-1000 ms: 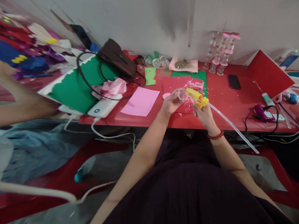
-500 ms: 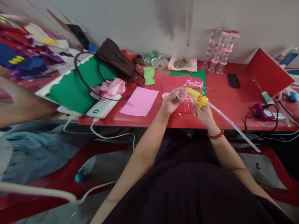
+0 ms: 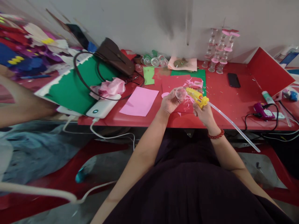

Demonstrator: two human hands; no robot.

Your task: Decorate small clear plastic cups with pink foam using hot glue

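A small clear plastic cup [image 3: 180, 93] is held in the fingers of my left hand [image 3: 170, 102], its round face turned up toward me. My right hand [image 3: 203, 112] grips a yellow hot glue gun [image 3: 196, 96], whose nozzle points left and lies close to the cup's rim; whether they touch I cannot tell. A long translucent glue stick [image 3: 233, 126] sticks out from the gun's back end. Beneath both hands are a red sheet [image 3: 170, 81] and pink paper scraps [image 3: 188, 104].
Pink paper [image 3: 139, 101] and a white power bank [image 3: 104, 105] lie to the left, near a brown bag [image 3: 116, 56]. Stacked clear cups [image 3: 219, 51] stand by the wall. A phone [image 3: 233, 80] lies on the right. Another person's arm [image 3: 25, 102] reaches in at far left.
The cup in my left hand has tipped slightly, so more of its round face shows. The glue gun stays beside it, almost unmoved.
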